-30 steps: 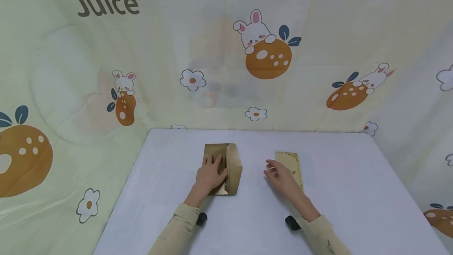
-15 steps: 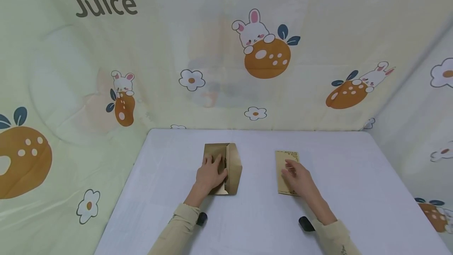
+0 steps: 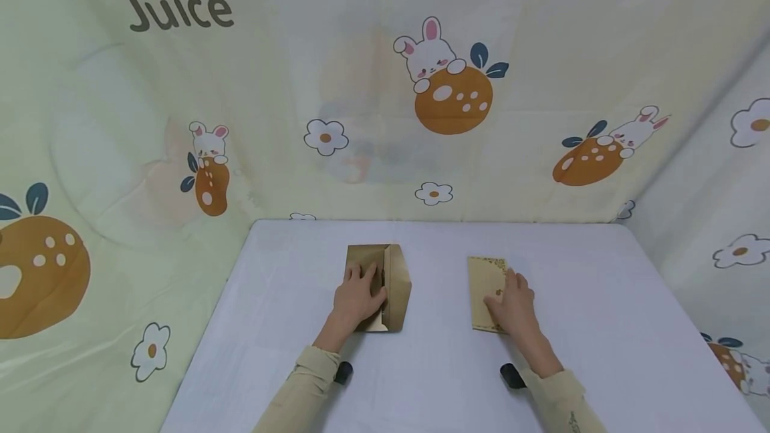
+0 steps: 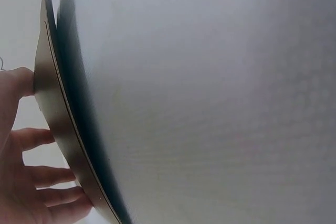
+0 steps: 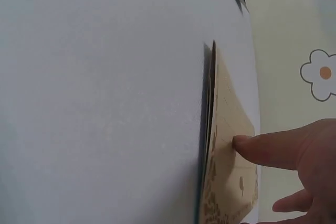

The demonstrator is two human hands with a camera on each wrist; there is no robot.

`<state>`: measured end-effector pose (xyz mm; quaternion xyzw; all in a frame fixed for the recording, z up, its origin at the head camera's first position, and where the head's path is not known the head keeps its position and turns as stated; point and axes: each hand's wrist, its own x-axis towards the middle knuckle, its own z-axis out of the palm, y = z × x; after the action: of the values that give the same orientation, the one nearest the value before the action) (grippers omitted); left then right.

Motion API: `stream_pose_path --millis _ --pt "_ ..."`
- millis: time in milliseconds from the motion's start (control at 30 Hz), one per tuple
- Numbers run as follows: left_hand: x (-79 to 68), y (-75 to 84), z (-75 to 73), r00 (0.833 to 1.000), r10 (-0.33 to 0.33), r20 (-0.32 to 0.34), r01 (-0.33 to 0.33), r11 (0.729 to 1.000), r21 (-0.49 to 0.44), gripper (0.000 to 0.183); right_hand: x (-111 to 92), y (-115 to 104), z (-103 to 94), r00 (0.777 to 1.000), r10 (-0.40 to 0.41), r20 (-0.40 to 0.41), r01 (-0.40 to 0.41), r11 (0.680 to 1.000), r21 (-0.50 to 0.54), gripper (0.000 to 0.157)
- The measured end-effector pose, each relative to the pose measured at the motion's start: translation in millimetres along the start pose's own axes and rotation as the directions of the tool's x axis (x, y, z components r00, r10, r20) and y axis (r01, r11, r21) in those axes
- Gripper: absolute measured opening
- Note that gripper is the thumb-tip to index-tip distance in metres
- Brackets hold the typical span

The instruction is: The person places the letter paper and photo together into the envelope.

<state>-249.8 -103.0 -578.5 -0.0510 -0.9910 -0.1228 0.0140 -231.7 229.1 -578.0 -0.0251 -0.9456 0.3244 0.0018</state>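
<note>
A gold-brown envelope lies left of centre on the table, its flap folded out to the right. My left hand rests on it with fingers spread; the left wrist view shows the fingertips against the envelope. To the right lies a cream folded card with a dark ornamental border. My right hand is over the card's right side, thumb on its face and the other fingers extended near the right edge. In the right wrist view the thumb touches the card; the other fingers are mostly hidden.
Both items lie on a white-covered table. Behind and beside it hangs a pale curtain printed with rabbits, oranges and flowers. Black wrist devices show below the left sleeve and the right sleeve.
My right hand has moved right from beside the card's left edge, across the card, and come down at its right side with the thumb on it. The left hand has stayed on the envelope.
</note>
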Motion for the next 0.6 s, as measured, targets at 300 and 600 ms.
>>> stream_pose_path --millis 300,600 --pt "-0.2 0.7 0.0 1.000 0.002 0.000 -0.002 1.000 -0.017 0.061 10.2 9.5 -10.0 0.999 0.043 -0.003 -0.043 0.999 0.020 0.087" --pt "1.2 1.1 -0.1 1.000 -0.014 0.023 0.014 1.000 0.001 0.061 14.8 27.4 -17.8 0.998 0.054 -0.043 -0.051 0.997 0.057 0.040"
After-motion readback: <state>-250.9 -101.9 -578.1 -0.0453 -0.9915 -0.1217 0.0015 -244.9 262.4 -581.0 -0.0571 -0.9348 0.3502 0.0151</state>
